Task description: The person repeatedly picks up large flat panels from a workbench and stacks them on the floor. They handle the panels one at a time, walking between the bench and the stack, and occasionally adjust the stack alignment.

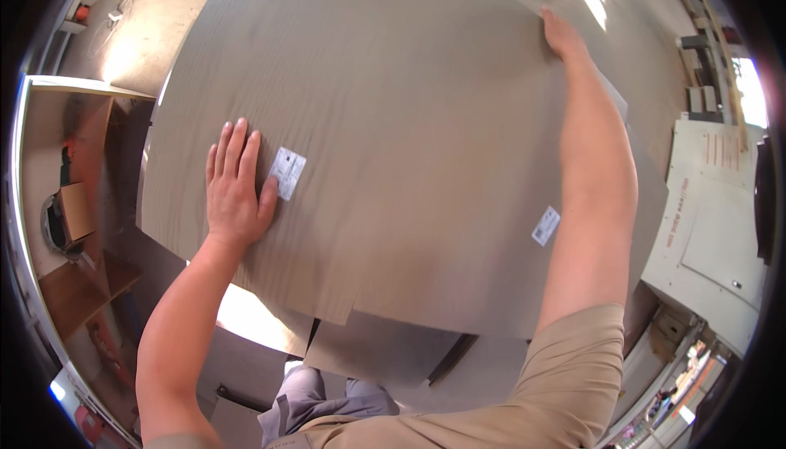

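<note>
Two greyish-brown wood-grain panels lie side by side in front of me, their near edges slightly out of line. My left hand rests flat on the left panel, fingers spread, with the thumb touching a small white printed label. My right arm reaches across the right panel to its far right edge. There my right hand is closed over the edge, most of its fingers hidden from view. A second white label sits on the right panel beside my forearm.
To the left stands an open wooden shelf unit holding a cardboard box. A pale metal cabinet is at the right. Below the panels' near edge another flat board shows, close to my legs. Cables lie on the floor far left.
</note>
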Tool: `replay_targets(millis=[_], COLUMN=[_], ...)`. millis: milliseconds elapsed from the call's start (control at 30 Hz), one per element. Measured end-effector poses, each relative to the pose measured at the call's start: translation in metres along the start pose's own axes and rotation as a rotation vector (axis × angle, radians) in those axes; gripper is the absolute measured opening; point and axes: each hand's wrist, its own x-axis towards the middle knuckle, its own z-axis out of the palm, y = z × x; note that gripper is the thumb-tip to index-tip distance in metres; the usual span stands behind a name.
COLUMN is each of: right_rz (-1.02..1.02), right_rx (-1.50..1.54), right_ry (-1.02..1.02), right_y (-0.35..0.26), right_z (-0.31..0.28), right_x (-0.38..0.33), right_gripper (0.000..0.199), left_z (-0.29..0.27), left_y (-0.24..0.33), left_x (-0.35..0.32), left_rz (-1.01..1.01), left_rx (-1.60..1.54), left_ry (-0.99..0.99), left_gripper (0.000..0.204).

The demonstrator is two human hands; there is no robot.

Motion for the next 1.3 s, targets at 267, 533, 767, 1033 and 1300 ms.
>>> replay_targets(millis=[267,533,767,1033,1300], right_rz=[-0.062,0.014,-0.016,-0.029,-0.045], right_rx=[-0.04,-0.007,0.096,0.115,0.085], right_ry=[0.03,0.083,0.112,0.057,0.064], right_y=[0.005,0.017,0.013,0.01,0.0], right_z=[0.009,0.003,0.003,-0.005,-0.011], right_x=[0.013,-0.014,-0.02,-0.025,-0.019], right_gripper=[0.064,0.063,0.058,0.057,0.059], left_z=[-0.001,0.0,0.001,-0.011,-0.012], left_y=[-0.002,-0.005,-0.009,0.012,0.019], left_x=[0.001,0.002,0.005,-0.033,-0.056], left_rz=[0.013,0.037,0.046,0.133,-0.116], left_rx=[-0.006,0.011,-0.003,0.02,0.006], left_ry=[-0.016,-0.038,-0.028,-0.055,-0.137], left_gripper=[0.065,0.062,0.063,0.07,0.065])
